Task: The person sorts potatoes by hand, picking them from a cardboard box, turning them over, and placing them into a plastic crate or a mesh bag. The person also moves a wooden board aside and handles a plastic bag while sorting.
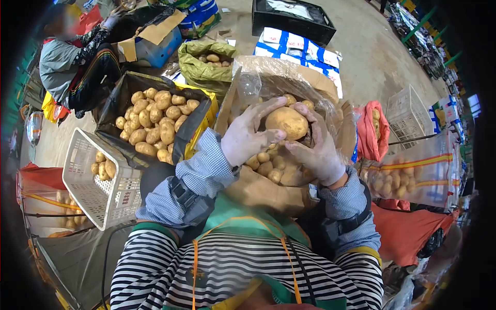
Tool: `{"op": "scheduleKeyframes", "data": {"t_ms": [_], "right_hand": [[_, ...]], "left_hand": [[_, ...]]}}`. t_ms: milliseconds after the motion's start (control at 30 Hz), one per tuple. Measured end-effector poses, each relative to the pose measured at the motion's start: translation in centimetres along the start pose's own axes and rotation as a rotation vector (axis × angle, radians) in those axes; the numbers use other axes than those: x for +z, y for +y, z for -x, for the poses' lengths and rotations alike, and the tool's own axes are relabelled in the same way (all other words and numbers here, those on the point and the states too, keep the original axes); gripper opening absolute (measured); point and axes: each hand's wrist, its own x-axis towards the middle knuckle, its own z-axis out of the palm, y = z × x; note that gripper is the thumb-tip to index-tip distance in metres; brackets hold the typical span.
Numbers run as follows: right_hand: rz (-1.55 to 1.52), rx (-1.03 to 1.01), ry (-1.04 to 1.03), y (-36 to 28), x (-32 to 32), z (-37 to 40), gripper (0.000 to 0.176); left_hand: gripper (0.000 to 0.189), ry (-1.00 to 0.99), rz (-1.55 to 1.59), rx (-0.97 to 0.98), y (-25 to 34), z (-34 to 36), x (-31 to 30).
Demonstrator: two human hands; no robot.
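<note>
A large potato (287,123) is held up between my two gloved hands, over a cardboard box (268,194) lined with transparent plastic. My left hand (250,133) grips it from the left, thumb low and fingers at the top. On the other side, my right hand (321,147) curls its fingers and thumb around the right edge. Smaller potatoes (269,166) lie in the box just below both hands; the hands and the plastic hide part of them.
Left of the box stands a black-lined yellow crate (209,111) of potatoes, with a tilted white crate (85,175) beside it. A green sack (199,77) is behind. Red sacks (373,132) and a transparent bag (429,170) stand right. Another person (64,62) sits back left.
</note>
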Motion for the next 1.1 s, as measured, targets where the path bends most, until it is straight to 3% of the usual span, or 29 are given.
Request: {"op": "scheduleKeyframes", "data": {"t_ms": [33,67,133,167,233,333,400,467,533,567,633,700,767,867,900,933,967,1033,1067,1100], "right_hand": [[0.247,-0.087,-0.035,-0.1,-0.3,0.0,0.078],[0.243,-0.079,-0.034,-0.2,-0.1,0.1,0.078],[-0.061,-0.047,0.027,-0.3,0.4,0.3,0.067],[-0.061,-0.04,0.029,-0.2,0.3,0.6,0.067],[-0.253,0.183,0.049,-0.2,0.3,0.8,0.06],[-0.324,0.338,0.016,-3.4,-0.1,-0.4,0.054],[-0.441,0.313,0.016,2.6,0.9,0.5,0.05],[-0.559,0.292,0.013,3.9,1.3,0.8,0.046],[0.311,-0.462,0.082,3.4,1.1,1.1,0.043],[0.307,-0.464,0.076,2.1,1.0,0.6,0.043],[-0.172,0.109,-0.011,-1.1,0.8,-0.5,0.047],[-0.226,0.112,0.033,-1.5,1.0,-0.9,0.05],[-0.125,-0.021,-0.024,-0.5,0.7,-1.1,0.051],[-0.082,-0.041,0.011,-0.2,1.9,-1.1,0.049],[-0.086,-0.039,-0.001,-0.7,2.4,-0.9,0.049],[-0.233,0.151,0.03,-1.5,2.9,-0.4,0.048],[-0.381,0.34,0.051,-1.8,3.5,-0.6,0.046],[-0.248,0.289,-0.011,1.4,3.3,-1.2,0.036],[-0.445,0.443,0.082,2.1,3.2,-1.4,0.034],[-0.633,0.603,0.183,2.8,2.9,-1.6,0.033]], "left_hand": [[0.062,-0.03,-0.101,0.158,-0.1,-0.2,0.1],[0.062,-0.031,-0.099,0.149,0.0,-0.2,0.3],[0.063,-0.068,-0.107,0.128,0.3,-0.1,0.6],[0.063,-0.07,-0.103,0.123,0.2,-0.2,0.6],[0.066,-0.045,-0.326,0.281,0.3,-0.4,0.4],[0.069,-0.043,-0.53,0.297,0.8,-0.1,0.3],[0.071,-0.031,-0.703,0.346,1.2,0.4,0.3],[0.073,-0.016,-0.875,0.391,1.9,0.8,0.2],[0.075,-0.053,-0.769,0.285,2.9,0.9,-0.2],[0.075,-0.046,-0.77,0.283,2.5,0.8,-0.6],[0.076,-0.105,-0.409,0.287,1.5,0.6,-1.2],[0.075,-0.117,-0.349,0.293,1.3,0.7,-1.7],[0.075,-0.129,-0.286,0.297,1.3,0.8,-2.2],[0.075,-0.133,-0.39,0.322,1.6,1.1,-2.7],[0.073,-0.129,-0.646,0.331,1.7,1.1,-2.7],[0.072,-0.12,-0.905,0.332,1.8,1.2,-2.6],[0.072,-0.096,-0.917,0.322,0.7,1.5,-2.6],[0.068,-0.001,-0.583,0.055,-2.3,2.3,-3.0],[0.068,0.034,-0.593,0.051,-1.7,2.6,-3.4],[0.061,0.123,-0.229,-0.166,-1.2,2.6,-3.9]]}}
